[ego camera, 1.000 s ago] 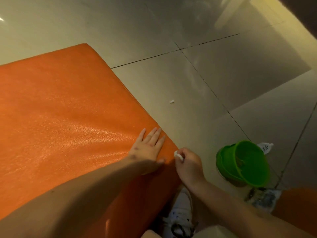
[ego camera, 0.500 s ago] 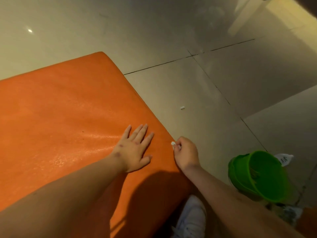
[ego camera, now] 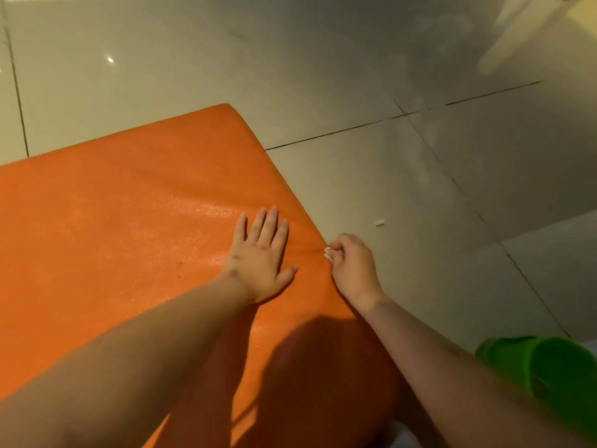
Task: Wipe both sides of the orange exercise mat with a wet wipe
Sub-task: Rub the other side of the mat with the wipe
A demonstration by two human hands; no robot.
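Glossy pale floor tiles (ego camera: 355,76) with dark grout lines are seen beneath a thick orange foam exercise mat (ego camera: 129,221), which is laid flat across the left and lower part of the view, one rounded corner pointing away. The left grip (ego camera: 258,263) is released: its fingers are straight and spread, and the palm is pressed flat on the mat's upper face close to the right edge, apparently so that the mat is pinned and cannot slide while the edge is rubbed. The right grip (ego camera: 350,270) is clenched around a small, crumpled white wet wipe (ego camera: 329,252), which is pinched between thumb and curled fingers and held against that same edge, just beside the left grip; a faint crease is raised in the foam there, which suggests that pressure is being applied. Shiny patches are visible on the surface ahead of the flat palm and may be taken for dampness, though this cannot be confirmed. The underside is hidden, so it cannot be told whether it has been wiped. A bright green plastic bucket (ego camera: 549,376) is set on the floor at the lower right, partly covered by the right forearm, probably kept within reach for used wipes; its contents cannot be made out. A tiny white scrap (ego camera: 380,222) is left on the tiles, apart from the mat.
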